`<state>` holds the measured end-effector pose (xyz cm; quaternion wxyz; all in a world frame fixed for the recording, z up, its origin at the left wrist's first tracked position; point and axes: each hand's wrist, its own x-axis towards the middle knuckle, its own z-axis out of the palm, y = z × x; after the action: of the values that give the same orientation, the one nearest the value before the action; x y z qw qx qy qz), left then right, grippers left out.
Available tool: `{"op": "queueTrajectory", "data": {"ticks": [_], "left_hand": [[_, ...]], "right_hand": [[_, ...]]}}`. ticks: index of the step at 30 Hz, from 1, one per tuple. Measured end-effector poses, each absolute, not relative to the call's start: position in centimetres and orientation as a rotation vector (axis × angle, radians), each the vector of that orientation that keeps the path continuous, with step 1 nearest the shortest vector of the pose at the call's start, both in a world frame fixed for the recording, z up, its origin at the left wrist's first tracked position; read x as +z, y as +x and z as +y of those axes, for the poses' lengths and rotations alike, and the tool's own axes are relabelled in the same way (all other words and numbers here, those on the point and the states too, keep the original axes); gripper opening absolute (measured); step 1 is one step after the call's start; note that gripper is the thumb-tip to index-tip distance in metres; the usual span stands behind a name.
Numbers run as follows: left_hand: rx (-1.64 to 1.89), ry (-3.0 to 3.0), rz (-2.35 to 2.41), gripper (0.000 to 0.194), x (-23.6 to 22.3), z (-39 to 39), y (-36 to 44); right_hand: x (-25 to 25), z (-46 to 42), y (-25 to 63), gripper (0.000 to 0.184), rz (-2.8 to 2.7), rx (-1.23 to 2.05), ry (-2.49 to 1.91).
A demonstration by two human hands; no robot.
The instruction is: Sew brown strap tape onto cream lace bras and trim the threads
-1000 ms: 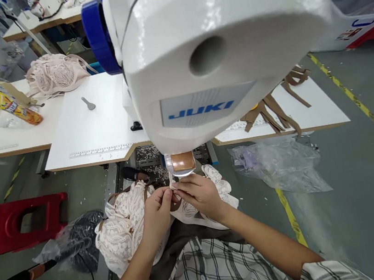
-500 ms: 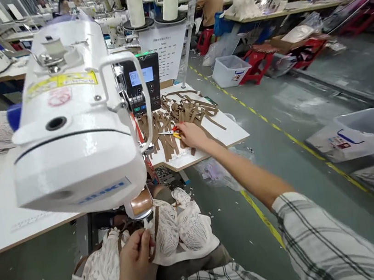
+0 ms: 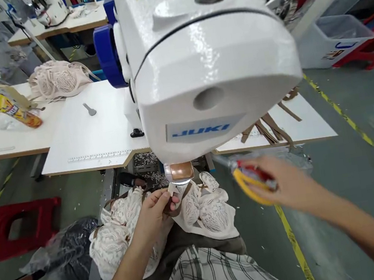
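Note:
Under the head of the white sewing machine point(image 3: 211, 62), my left hand point(image 3: 155, 214) pinches the edge of a white lace bra point(image 3: 213, 213), and a brown strip runs by its fingers. The bra's cups rest on my lap, to the right of that hand. To the right of the machine head, my right hand point(image 3: 287, 184) is closed on scissors point(image 3: 249, 184) with yellow and red handles. Their blades point left toward the machine and are smeared by motion. More white lace bras point(image 3: 116, 233) are heaped left of my left hand.
Brown strips point(image 3: 272, 128) hang over the tabletop's front edge at the right. On the left side are a yellow-capped bottle point(image 3: 8, 107), a beige lace pile point(image 3: 58, 79) and a small grey tool point(image 3: 90, 109). A red stool point(image 3: 18, 228) stands at lower left.
My right hand has lifted the scissors off the brown strips and brought them nearer the machine head. My left hand stays at the bra. The view has turned left and downward.

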<state>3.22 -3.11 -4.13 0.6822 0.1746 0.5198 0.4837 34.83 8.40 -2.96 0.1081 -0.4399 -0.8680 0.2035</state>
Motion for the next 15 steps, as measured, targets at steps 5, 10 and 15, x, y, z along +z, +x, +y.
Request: {"op": "queueTrajectory", "data": {"ticks": [5, 10, 15], "left_hand": [[1.068, 0.411, 1.168, 0.028, -3.4, -3.2, 3.5], [0.999, 0.607, 1.286, 0.028, -2.9, -3.6, 3.9], [0.97, 0.695, 1.36, 0.016, -2.9, -4.0, 3.7]], "right_hand": [[-4.9, 0.5, 29.8, 0.033, -2.544, 0.699, -1.025], [-5.4, 0.6, 26.2, 0.035, -2.512, 0.674, -0.95], [-6.1, 0.7, 26.3, 0.033, -2.521, 0.769, -0.888]]}}
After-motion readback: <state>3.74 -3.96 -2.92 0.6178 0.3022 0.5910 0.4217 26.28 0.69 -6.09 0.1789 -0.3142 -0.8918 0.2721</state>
